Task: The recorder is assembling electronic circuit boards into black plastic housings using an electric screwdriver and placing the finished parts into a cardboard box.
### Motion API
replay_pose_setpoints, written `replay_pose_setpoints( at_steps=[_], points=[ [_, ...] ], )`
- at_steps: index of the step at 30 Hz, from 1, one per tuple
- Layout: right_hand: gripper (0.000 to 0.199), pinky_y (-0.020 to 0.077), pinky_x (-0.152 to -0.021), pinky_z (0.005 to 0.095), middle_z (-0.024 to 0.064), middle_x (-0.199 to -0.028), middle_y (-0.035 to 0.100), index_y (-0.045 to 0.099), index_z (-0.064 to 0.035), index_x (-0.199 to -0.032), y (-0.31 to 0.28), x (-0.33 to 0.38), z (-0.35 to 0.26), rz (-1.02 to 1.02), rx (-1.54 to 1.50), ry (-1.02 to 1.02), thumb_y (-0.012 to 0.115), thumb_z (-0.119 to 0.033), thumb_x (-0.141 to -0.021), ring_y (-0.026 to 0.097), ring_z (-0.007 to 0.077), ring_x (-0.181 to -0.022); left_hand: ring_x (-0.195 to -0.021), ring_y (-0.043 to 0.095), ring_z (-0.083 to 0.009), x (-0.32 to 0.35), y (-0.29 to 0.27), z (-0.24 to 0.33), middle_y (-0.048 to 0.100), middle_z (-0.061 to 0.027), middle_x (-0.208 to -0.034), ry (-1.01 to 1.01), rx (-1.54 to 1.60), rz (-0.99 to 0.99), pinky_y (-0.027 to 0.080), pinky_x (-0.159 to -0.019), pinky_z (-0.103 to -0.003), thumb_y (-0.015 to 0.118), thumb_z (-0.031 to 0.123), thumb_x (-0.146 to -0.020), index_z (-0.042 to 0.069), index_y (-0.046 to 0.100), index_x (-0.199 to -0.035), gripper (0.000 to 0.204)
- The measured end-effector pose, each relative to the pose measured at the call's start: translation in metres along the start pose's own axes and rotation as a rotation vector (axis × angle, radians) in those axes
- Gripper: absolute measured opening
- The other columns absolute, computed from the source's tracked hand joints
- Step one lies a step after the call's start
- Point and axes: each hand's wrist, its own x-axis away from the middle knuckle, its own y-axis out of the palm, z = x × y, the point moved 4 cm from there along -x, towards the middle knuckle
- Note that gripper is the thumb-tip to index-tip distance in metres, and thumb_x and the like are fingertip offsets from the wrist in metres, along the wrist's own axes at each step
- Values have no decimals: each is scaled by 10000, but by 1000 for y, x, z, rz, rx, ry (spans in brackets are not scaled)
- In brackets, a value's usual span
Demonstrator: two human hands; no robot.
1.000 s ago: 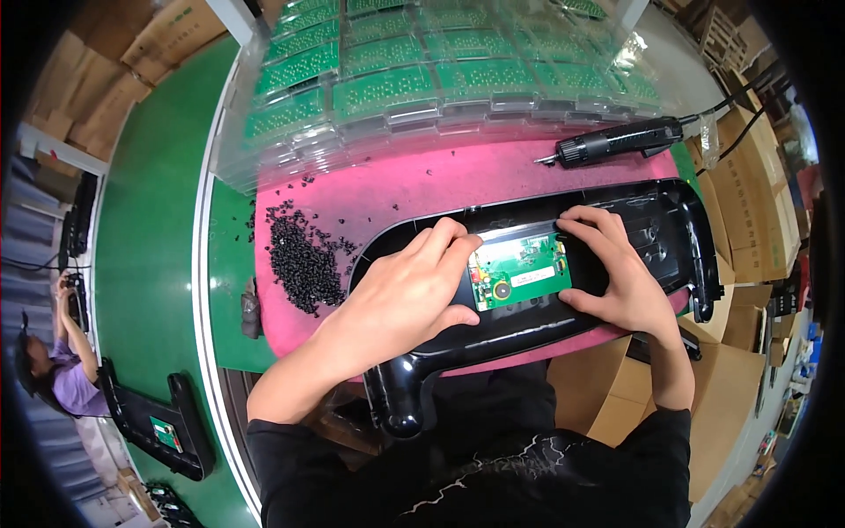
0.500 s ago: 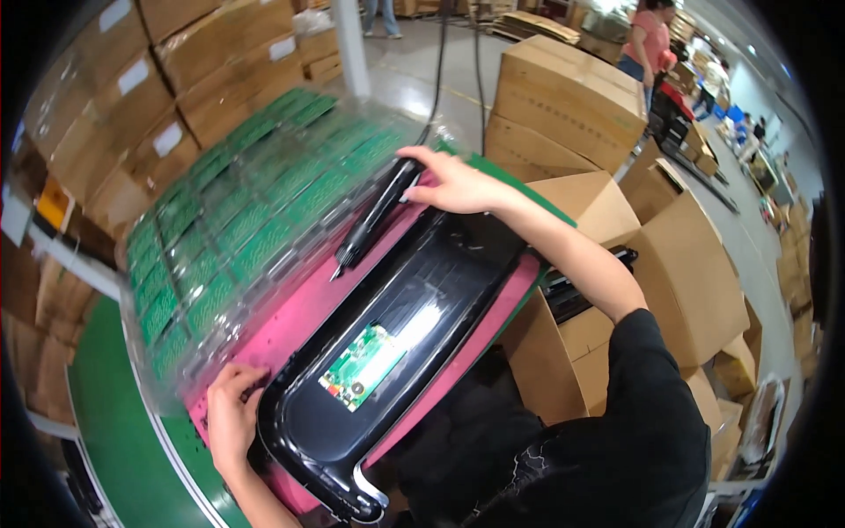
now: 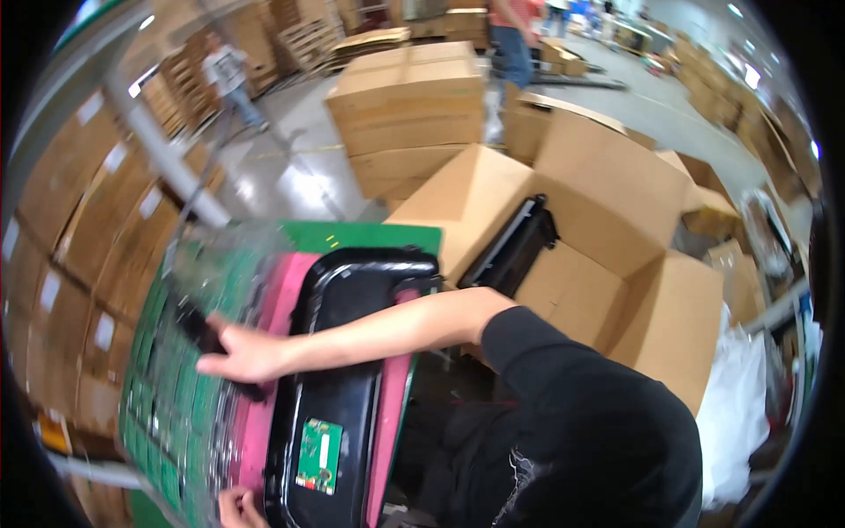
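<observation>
Open cardboard boxes crowd the right edge of the green surface; bare concrete floor lies beyond. On the pink mat the long black housing carries a small green circuit board. The right hand is closed around a black tool over clear trays. The left hand, at the mat's near end, is mostly cut off; its grip cannot be told.

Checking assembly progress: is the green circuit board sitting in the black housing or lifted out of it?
In. The green circuit board lies flat inside the black housing on the pink mat, with no hand on it.
</observation>
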Motion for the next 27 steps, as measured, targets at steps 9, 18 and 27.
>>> replay_pose_setpoints(
  at_steps=[9, 18, 27],
  points=[
    [540, 470, -811, 314, 65, -927, 570, 493, -2, -1223, 37, 32, -76, 110, -533, -200, 735, -318, -859, 559, 137, -920, -882, 661, -223, 18, 7, 36, 697, -164, -1005, -34, 384, 251, 569, -807, -335, 699, 7, -917, -49, 690, -1008, 108],
    [275, 441, -475, 275, 14, -584, 596, 639, -12, -764, 70, 66, -125, 170, -744, -198, 774, -235, -851, 574, 93, -493, -725, 567, -133, 4, 33, 30, 602, -36, -834, -157, 650, 233, 490, -652, -250, 802, -102, -749, 11, 580, -1053, 392],
    [268, 435, -486, 268, 0, -585, 598, 645, -28, -756, 86, 69, -124, 114, -761, -254, 771, -243, -856, 569, 85, -502, -707, 506, -109, -22, 38, -4, 570, -11, -788, 1586, 1155, -21, 443, -653, -242, 769, -87, -782, 6, 595, -925, 244]
  ],
)
